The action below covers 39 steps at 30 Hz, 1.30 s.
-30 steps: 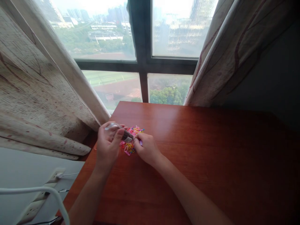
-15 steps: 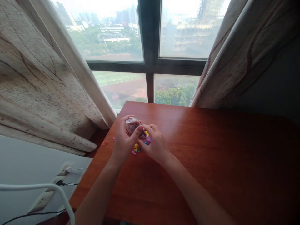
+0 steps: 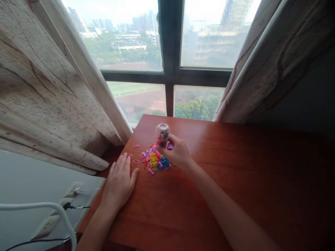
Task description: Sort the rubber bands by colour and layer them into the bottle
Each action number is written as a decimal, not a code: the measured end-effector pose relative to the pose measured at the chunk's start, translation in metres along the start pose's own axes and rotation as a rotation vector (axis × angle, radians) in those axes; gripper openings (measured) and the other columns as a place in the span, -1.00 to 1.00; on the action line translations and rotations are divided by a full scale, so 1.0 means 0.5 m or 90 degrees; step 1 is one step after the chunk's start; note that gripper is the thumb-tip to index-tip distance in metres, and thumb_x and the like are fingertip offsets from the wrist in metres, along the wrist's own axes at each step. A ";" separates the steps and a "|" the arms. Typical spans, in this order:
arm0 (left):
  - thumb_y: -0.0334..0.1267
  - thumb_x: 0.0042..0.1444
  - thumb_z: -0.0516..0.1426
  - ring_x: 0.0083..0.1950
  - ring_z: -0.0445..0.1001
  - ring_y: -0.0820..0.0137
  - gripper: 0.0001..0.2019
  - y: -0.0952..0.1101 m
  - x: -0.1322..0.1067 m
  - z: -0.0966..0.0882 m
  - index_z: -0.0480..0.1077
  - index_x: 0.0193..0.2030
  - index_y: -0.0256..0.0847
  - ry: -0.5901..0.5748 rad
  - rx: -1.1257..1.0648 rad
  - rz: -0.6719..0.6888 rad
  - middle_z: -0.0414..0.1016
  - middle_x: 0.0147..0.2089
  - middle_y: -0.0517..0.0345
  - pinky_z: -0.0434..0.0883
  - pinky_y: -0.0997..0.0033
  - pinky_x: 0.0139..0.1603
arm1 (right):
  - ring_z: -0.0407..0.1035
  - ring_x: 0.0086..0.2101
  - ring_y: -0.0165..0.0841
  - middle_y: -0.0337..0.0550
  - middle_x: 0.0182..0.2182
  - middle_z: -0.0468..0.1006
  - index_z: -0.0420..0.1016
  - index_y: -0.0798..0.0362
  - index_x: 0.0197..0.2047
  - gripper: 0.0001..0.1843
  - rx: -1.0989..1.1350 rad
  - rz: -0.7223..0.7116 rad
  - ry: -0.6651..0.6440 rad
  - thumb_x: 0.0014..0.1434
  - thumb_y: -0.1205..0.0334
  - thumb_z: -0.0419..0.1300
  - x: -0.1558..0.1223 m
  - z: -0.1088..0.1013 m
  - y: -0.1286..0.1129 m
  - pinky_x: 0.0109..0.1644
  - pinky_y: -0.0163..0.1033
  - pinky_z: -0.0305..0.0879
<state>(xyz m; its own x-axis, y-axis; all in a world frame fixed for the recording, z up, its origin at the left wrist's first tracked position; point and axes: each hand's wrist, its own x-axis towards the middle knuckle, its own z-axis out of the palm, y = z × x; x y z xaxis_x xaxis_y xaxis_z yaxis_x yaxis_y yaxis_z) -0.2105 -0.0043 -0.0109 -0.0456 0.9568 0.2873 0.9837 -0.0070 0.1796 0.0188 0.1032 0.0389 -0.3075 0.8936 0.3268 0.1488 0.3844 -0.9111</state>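
Note:
A heap of small coloured rubber bands (image 3: 155, 161) lies on the red-brown wooden table (image 3: 235, 181) near its far left corner. A few loose bands (image 3: 136, 153) are scattered to the left of the heap. My right hand (image 3: 176, 153) is closed around a small clear round-topped container (image 3: 162, 134), held upright just behind the heap. Dark bits show inside the container. My left hand (image 3: 119, 181) lies flat and open on the table's left edge, fingers stretched toward the loose bands, holding nothing.
A window (image 3: 167, 62) stands behind the table, flanked by patterned curtains (image 3: 52, 97) on both sides. Below left, a white wall carries a power strip (image 3: 56, 216) with a plug and cables. A white tube (image 3: 52, 212) curves across the lower left corner.
My left hand has let go of the container and dropped flat onto the table's left edge. My right hand now holds the container alone, upright behind the heap, which is uncovered.

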 end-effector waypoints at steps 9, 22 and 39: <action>-0.13 0.25 0.03 0.36 0.22 0.06 -0.47 0.097 -0.007 -0.007 0.19 0.33 -0.21 0.016 -0.227 0.043 0.28 0.33 -0.15 0.17 -0.07 0.36 | 0.30 -0.46 -0.42 -0.24 -0.43 0.54 0.53 0.07 -0.28 -0.74 -0.040 0.021 -0.008 0.04 0.06 0.30 0.007 0.000 0.012 -0.36 -0.35 0.21; -0.19 0.20 0.05 0.36 0.21 0.03 -0.47 0.060 -0.006 0.011 0.22 0.30 -0.27 0.022 -0.197 0.023 0.25 0.34 -0.20 0.17 -0.09 0.36 | 0.41 -0.36 -0.36 -0.16 -0.31 0.57 0.51 0.07 -0.17 -0.67 0.095 0.020 -0.024 0.06 0.05 0.31 0.001 -0.022 0.014 -0.29 -0.30 0.33; -0.15 0.15 0.14 0.28 0.34 0.20 -0.68 0.136 0.109 -0.031 0.44 0.01 -0.23 0.103 -0.996 -0.315 0.44 0.18 -0.09 0.24 0.14 0.34 | 0.48 -0.24 -0.32 -0.07 -0.16 0.59 0.40 0.04 -0.10 -0.68 0.170 -0.008 -0.016 0.12 0.09 0.27 0.017 -0.032 -0.049 -0.20 -0.25 0.41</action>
<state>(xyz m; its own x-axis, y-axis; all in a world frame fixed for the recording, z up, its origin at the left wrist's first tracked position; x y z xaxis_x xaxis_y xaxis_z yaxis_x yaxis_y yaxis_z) -0.1486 0.0426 0.0317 -0.3966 0.9179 -0.0121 -0.2460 -0.0936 0.9647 0.0276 0.1054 0.0681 -0.3319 0.8816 0.3357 -0.1083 0.3179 -0.9419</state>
